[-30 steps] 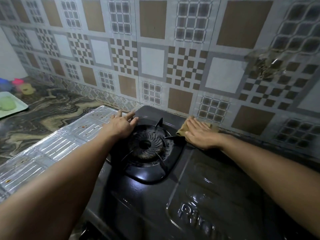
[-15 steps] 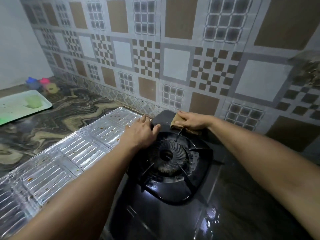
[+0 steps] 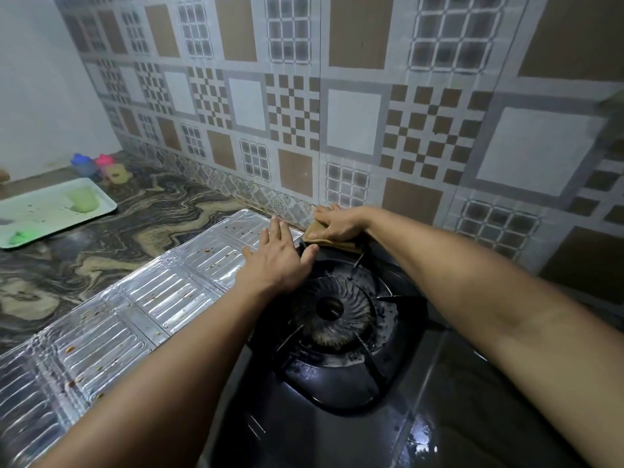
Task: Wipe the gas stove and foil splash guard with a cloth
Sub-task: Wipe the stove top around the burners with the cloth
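Home kitchen: gas stove [image 3: 337, 417] on marbled counter [image 3: 135, 228], patterned wall tiles [image 3: 354, 126], tray [image 3: 44, 211]

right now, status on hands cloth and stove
Right hand pressing cloth on stove back corner. Left hand flat, bridging foil guard and stove edge. Foil spotted. Nothing blocking.
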`<state>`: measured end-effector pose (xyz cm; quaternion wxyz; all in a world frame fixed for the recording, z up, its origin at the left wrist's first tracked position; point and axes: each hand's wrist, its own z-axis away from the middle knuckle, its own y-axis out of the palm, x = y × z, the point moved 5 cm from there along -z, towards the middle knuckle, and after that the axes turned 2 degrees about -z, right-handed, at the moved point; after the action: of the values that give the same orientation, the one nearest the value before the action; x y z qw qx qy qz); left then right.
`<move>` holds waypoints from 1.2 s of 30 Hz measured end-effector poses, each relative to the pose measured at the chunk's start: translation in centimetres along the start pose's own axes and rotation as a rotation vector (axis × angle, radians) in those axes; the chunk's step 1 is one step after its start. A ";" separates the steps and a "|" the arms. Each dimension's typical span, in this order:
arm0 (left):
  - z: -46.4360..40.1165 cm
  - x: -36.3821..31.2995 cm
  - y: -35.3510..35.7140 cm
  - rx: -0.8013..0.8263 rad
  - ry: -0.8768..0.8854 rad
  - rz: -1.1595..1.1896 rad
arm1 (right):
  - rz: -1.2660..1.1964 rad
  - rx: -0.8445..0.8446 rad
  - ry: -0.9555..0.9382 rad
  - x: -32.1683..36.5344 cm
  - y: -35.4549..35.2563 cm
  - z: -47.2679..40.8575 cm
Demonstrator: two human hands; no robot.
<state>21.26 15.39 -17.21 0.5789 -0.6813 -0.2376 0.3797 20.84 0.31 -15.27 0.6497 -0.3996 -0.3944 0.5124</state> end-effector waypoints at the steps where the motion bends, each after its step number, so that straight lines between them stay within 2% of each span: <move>1: -0.1 0.1 0.0 0.015 -0.009 0.003 | -0.007 -0.006 -0.007 0.0 0.0 0.0; 7: 0.0 0.5 -0.4 0.071 -0.071 -0.010 | -0.060 -0.056 -0.016 -1.3 0.7 1.8; 13: 0.7 0.2 -1.0 0.041 -0.056 -0.032 | -0.196 -0.023 0.152 -6.9 3.2 9.1; 20: 2.3 -1.3 -2.8 -0.051 0.001 -0.160 | -0.107 -0.086 0.300 -8.8 8.0 18.6; 23: 3.0 -3.4 -3.8 -0.090 0.083 -0.252 | -0.077 -0.112 0.270 -7.6 10.4 21.1; 26: 4.9 -6.9 -3.9 -0.099 0.265 -0.225 | -0.083 -0.145 0.282 -7.0 11.2 22.2; 29: 7.5 -9.8 -2.8 0.008 0.443 -0.179 | -0.096 -0.180 0.386 -6.0 10.5 22.5; 32: 9.3 -10.0 -1.1 0.124 0.498 -0.143 | -0.115 -0.181 0.451 -3.8 10.5 23.5; 36: 9.8 -8.3 0.1 0.143 0.524 -0.149 | -0.141 -0.182 0.397 1.9 13.1 26.5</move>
<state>8.49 14.97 -15.65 0.6934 -0.6945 -0.1019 0.1628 -7.85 7.25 -17.36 0.7100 -0.5212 -0.3304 0.3392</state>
